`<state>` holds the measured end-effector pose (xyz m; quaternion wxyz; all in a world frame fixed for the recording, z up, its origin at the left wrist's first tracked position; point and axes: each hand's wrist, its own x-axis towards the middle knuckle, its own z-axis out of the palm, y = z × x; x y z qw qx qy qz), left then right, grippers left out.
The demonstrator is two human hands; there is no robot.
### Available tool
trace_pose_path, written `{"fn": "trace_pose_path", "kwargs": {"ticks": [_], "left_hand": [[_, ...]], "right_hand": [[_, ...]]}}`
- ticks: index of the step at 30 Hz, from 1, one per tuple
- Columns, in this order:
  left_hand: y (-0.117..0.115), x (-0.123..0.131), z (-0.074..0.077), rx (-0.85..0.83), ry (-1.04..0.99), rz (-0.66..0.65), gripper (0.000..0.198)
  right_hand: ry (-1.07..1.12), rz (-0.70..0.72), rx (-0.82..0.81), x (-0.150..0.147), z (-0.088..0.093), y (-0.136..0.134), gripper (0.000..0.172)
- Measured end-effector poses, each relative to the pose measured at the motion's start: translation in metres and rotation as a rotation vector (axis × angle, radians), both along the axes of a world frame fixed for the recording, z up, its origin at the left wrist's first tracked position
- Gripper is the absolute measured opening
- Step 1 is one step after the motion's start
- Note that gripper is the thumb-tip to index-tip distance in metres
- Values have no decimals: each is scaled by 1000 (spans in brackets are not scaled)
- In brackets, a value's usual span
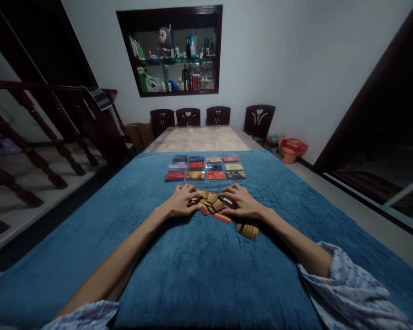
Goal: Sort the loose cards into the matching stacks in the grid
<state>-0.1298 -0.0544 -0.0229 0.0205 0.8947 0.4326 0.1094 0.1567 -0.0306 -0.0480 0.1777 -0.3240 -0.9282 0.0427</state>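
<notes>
So, two hands in play, and between their fingertips there's one messy pile of cards (210, 200), mostly gold with a few red edges poking out. Too jumbled for me to count. The left hand (183, 200) is on one end, fingers curled, thumb well apart from them. The right hand (241, 201) mirrors it at the other end, thumb and fingertips also spread. Can't tell exactly which cards the tips are pressing on.

What looks like one stray gold card (248, 229) lies apart from the pile, closer to the wearer than the right fingers, just by that wrist. Past the fingertips I count 12 card stacks (215, 175): 4 across, 3 deep, the far-left ones partly pixelated. Everything's on one blue cloth (199, 266). Way beyond the fingers: 4 dark chairs (211, 119) and 1 purple plush toy (165, 42) up on a shelf.
</notes>
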Motion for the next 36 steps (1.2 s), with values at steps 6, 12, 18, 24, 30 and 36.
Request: {"fn": "trace_pose_path", "kwargs": {"ticks": [6, 12, 18, 24, 30, 36], "left_hand": [[2, -5, 3, 5, -47, 22, 33], [-2, 2, 0, -52, -47, -64, 43], [0, -5, 2, -60, -19, -38, 32], [3, -13, 8, -3, -20, 53, 22], [-6, 3, 6, -27, -63, -48, 31], [-9, 7, 2, -73, -32, -120, 38]], "right_hand": [[28, -16, 86, -1, 1, 1, 39], [2, 62, 131, -13, -1, -6, 40], [-53, 30, 199, -12, 3, -9, 39], [-40, -19, 243, -9, 7, -9, 39], [-38, 78, 182, -18, 2, -14, 53], [-93, 110, 143, -20, 9, -18, 49]]}}
